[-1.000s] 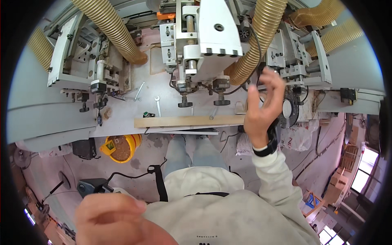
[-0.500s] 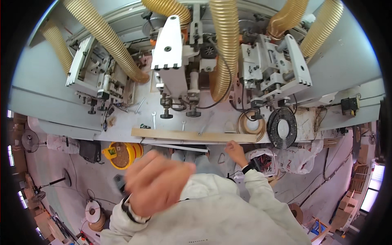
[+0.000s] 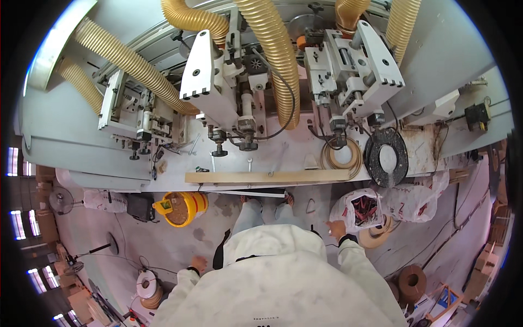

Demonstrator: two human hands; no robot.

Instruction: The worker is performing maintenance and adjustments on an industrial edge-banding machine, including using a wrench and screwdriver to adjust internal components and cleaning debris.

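My left hand hangs low beside my body, its fingers loosely apart and nothing in it. On the other side, my right hand is held out next to a white sack filled with dark red and black scraps; its fingers are loosely apart and it holds nothing. I cannot tell whether it touches the sack. In front of me, a long pale wooden strip lies along the front edge of the machine table, away from both hands.
Machine heads with yellow ribbed hoses stand over the table. Wrenches, a coil of edge banding and a black speckled ring are on it. A yellow bucket stands on the floor at left; rolls lie at right.
My left hand has dropped from in front of my chest to my left side. My right hand has come away from the strip's edge, back and to the right. The view has shifted.
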